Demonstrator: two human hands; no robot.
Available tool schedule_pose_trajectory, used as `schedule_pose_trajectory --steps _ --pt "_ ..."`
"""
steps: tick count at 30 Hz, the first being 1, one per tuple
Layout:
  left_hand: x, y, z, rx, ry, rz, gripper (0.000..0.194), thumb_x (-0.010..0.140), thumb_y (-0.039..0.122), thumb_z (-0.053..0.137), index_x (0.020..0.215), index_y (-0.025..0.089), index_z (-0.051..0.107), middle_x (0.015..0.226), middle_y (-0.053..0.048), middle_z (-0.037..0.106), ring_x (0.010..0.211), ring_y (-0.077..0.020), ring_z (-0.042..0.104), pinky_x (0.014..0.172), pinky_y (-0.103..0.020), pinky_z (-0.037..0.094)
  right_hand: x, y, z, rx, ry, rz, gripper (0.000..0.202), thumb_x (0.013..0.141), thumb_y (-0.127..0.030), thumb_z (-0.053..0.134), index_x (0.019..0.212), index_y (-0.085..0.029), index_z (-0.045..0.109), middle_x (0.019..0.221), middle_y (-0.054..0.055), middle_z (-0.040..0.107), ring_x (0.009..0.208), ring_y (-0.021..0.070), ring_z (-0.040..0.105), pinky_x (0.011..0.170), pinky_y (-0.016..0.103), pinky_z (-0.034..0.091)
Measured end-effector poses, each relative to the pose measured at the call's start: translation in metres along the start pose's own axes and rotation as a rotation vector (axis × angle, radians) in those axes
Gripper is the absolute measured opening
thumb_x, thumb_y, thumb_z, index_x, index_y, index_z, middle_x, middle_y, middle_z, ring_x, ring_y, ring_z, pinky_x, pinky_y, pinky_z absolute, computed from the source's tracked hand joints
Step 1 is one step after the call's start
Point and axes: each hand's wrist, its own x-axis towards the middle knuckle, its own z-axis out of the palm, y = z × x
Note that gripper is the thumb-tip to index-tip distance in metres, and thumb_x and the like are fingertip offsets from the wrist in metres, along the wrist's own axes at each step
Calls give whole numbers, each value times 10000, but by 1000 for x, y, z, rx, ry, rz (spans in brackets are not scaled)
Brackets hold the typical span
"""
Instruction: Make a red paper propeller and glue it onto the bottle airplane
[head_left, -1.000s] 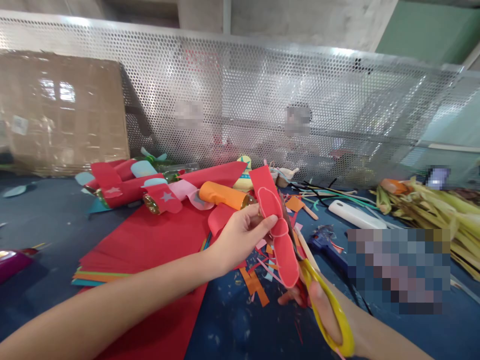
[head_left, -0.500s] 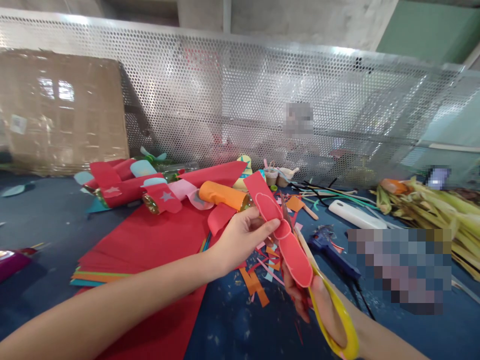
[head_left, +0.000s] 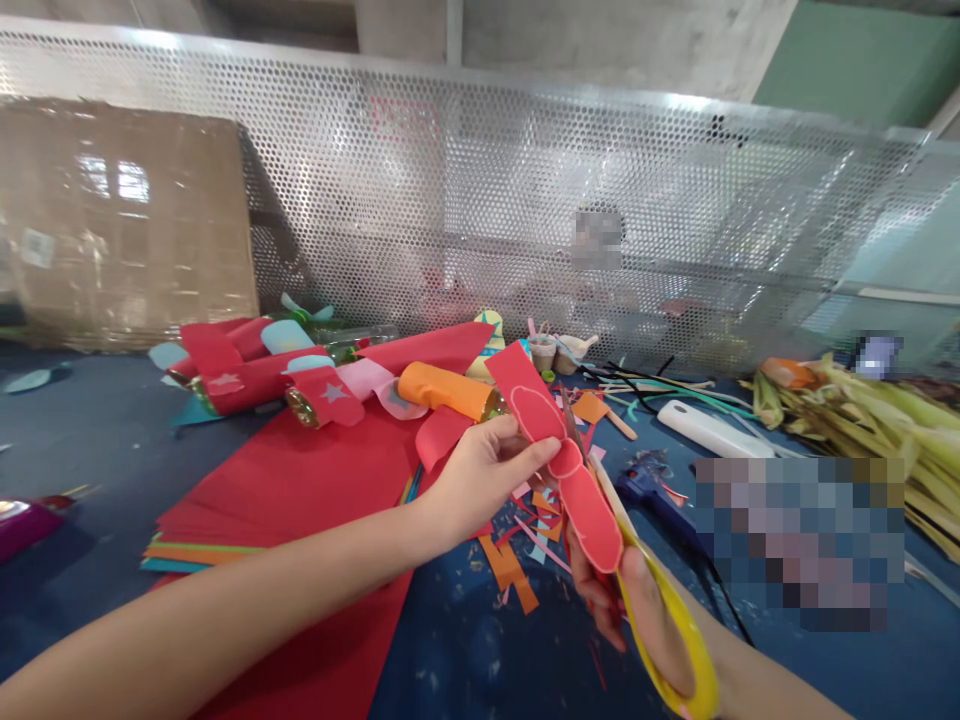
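The left hand (head_left: 480, 480) pinches a red paper piece (head_left: 591, 515) near its narrow waist, thumb on top, the other fingers mostly hidden. The piece slants above the middle of the worktop (head_left: 457, 650); a pale outline traces two long lobes with a small rounded part between them. Its far end is square-cornered, its near end rounded. The right hand (head_left: 652, 605) grips scissors (head_left: 701, 660), thumb through a yellow loop; a dark blade shows close along the paper's right side, but how wide the blades stand cannot be told.

Paper scraps (head_left: 511, 572) lie below the hands. Left of them, a stack of red sheets (head_left: 300, 470) spreads over the worktop. Toward its far edge, by a perforated metal panel (head_left: 495, 170), lies an orange roll (head_left: 442, 390). A blue tool (head_left: 664, 505) rests right of the scissors.
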Motion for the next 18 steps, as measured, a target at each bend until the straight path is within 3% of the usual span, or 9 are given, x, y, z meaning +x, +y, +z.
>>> schedule_pose_trajectory --steps 7,13,18 --pt "1 1 1 -34 -2 -10 146 788 280 669 744 143 643 582 32 625 520 -72 571 533 -170 457 -1 -4 1 -1 -18 -9 633 753 -843 233 684 -225 350 560 -88 257 365 42 221 338 193 270" --pt "2 0 0 -33 -24 21 167 803 308 662 770 145 653 636 21 646 540 -71 566 551 -173 468 0 -5 3 14 31 -118 588 785 -800 292 724 -225 395 542 -78 267 404 64 232 328 188 205" --pt "1 0 -1 -43 -45 33 185 802 329 666 764 148 652 666 13 657 554 -78 570 567 -185 477 -3 -3 4 22 29 -54 592 780 -809 287 717 -226 369 558 -82 252 415 53 178 333 180 162"
